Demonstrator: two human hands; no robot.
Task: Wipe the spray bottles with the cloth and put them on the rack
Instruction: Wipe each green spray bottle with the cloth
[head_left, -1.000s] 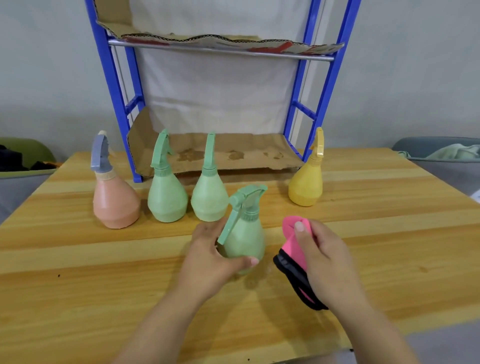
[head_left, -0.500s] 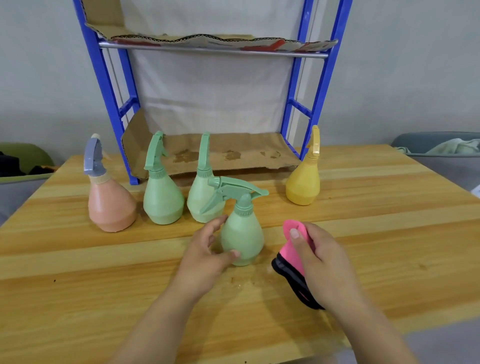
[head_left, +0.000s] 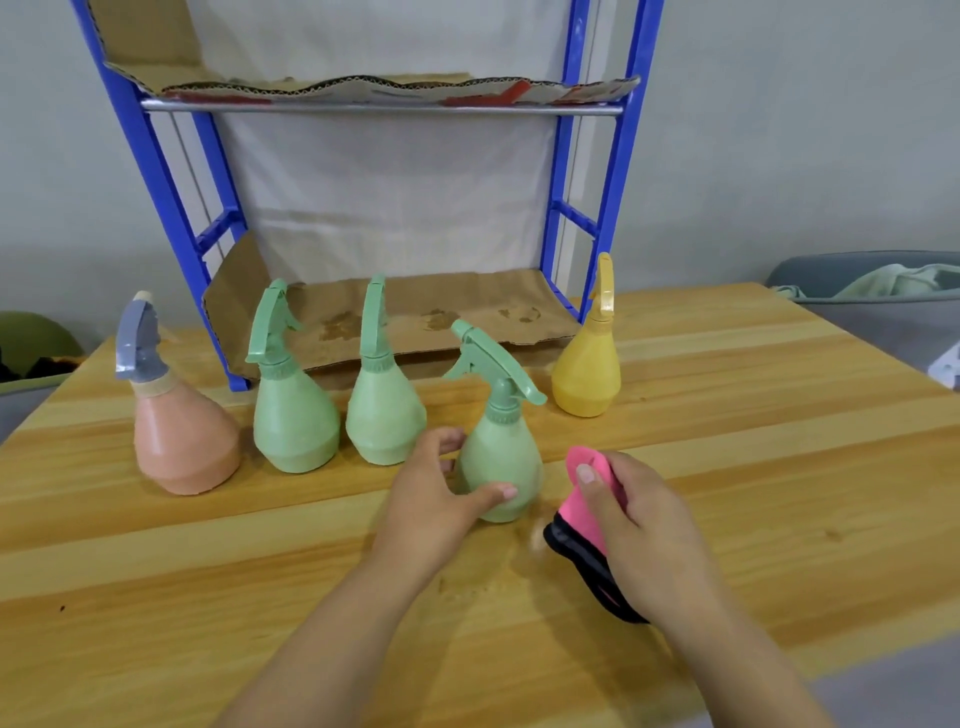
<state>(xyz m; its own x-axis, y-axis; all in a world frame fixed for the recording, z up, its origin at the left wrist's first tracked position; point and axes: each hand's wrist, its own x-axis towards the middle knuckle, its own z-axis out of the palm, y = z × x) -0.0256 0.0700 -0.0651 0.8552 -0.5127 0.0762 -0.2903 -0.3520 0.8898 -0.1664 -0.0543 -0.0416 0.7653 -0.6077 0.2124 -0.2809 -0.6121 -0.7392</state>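
A green spray bottle (head_left: 500, 457) stands upright on the wooden table (head_left: 753, 467), and my left hand (head_left: 434, 499) wraps around its lower body. My right hand (head_left: 649, 530) grips a pink and black cloth (head_left: 582, 499) just to the right of that bottle, not touching it. Behind stand two more green bottles (head_left: 293, 415) (head_left: 384, 415), a peach bottle with a grey trigger (head_left: 179, 431) and a yellow bottle (head_left: 587, 364). The blue rack (head_left: 618, 171) rises at the back, its shelves lined with cardboard.
The rack's lower cardboard shelf (head_left: 415, 306) lies at table level behind the bottles. A grey bin with pale cloth (head_left: 883, 291) sits beyond the table's right edge, and a green container (head_left: 31, 343) at the far left.
The green bottle went from tilted in my left hand to standing upright on the table, with its nozzle turned. My right hand with the cloth stayed almost in place.
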